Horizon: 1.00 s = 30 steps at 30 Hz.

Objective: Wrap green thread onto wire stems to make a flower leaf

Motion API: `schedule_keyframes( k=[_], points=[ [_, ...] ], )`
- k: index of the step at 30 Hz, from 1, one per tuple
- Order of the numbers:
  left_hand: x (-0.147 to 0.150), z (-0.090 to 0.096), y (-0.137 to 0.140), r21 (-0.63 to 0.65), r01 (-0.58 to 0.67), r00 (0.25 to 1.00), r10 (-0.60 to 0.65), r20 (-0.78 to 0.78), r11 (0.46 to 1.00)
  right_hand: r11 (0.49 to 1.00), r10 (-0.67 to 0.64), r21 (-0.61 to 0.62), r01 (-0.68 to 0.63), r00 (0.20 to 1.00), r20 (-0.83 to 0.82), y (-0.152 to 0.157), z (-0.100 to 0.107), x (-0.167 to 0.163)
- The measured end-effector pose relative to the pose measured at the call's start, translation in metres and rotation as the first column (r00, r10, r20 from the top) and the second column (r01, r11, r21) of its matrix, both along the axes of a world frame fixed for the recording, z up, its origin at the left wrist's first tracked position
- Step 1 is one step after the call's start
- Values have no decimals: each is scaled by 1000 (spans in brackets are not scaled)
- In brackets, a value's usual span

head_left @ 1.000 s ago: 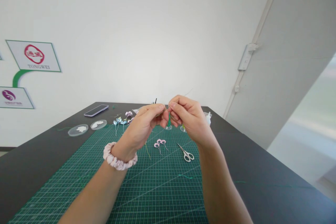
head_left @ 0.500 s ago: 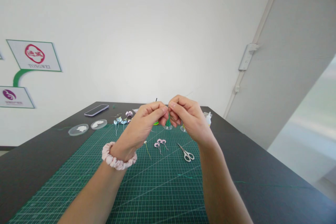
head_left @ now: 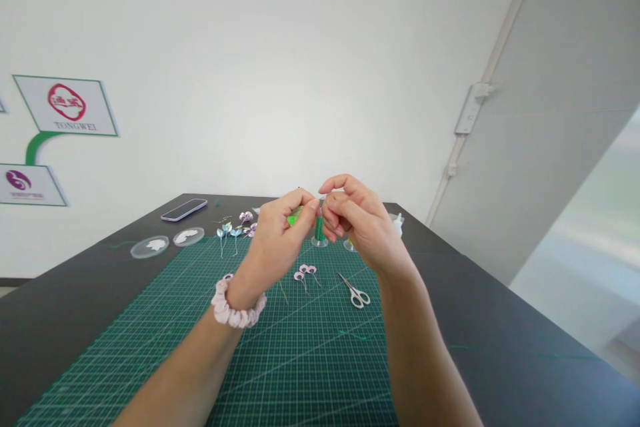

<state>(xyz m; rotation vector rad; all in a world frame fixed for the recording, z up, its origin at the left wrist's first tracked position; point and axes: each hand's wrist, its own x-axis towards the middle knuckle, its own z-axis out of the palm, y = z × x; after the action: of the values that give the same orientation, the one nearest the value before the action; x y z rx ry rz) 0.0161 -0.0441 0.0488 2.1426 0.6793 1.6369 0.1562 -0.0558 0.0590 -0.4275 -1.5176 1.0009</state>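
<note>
My left hand [head_left: 283, 227] is closed in a pinch, thumb against index finger, on something too small to make out. Close by on the right, my right hand [head_left: 363, 223] has its index finger raised and its other fingers curled in by the thumb; whatever they hold is hidden. Behind the fingertips stands a spool of green thread [head_left: 319, 232]. Below the hands, several pink wire-stemmed petals [head_left: 304, 272] and white-handled scissors [head_left: 357, 297] lie on the green cutting mat [head_left: 300, 360]. A thin stem [head_left: 283, 291] is partly covered by my left wrist.
Blue wire-stemmed pieces [head_left: 228, 232] and purple flowers [head_left: 246, 217] lie at the mat's far left. Two shallow dishes [head_left: 140, 250] with white pieces and a phone [head_left: 184, 209] are further left. A white bottle [head_left: 398, 224] stands behind my right hand. The wall rises behind the table.
My right index finger has lifted away from the thumb, and the fingertips of both hands are slightly further apart. My left wrist has shifted right, covering part of the thin stem.
</note>
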Motion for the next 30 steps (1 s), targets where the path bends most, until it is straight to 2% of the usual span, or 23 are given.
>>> schedule_keyframes(
  k=[5, 10, 19, 25, 30],
  points=[
    [-1, 0, 0, 128, -107, 993, 113, -41, 986, 1000, 29, -8, -29, 999, -21, 0, 1, 0],
    [-2, 0, 0, 189, -154, 985, 167, -52, 970, 999, 29, -17, -29, 999, -20, 0, 1, -1],
    [-1, -2, 1, 311, -233, 967, 253, -25, 921, 993, -108, -46, 111, 992, 72, -3, 4, -2],
    [-1, -3, 2, 321, -265, 959, 282, -8, 909, 986, -163, 8, 164, 973, 163, -5, 6, -2],
    [-1, -3, 2, 302, -281, 957, 289, 20, 911, 981, -192, 3, 195, 961, 198, -6, 6, -3]
  ],
)
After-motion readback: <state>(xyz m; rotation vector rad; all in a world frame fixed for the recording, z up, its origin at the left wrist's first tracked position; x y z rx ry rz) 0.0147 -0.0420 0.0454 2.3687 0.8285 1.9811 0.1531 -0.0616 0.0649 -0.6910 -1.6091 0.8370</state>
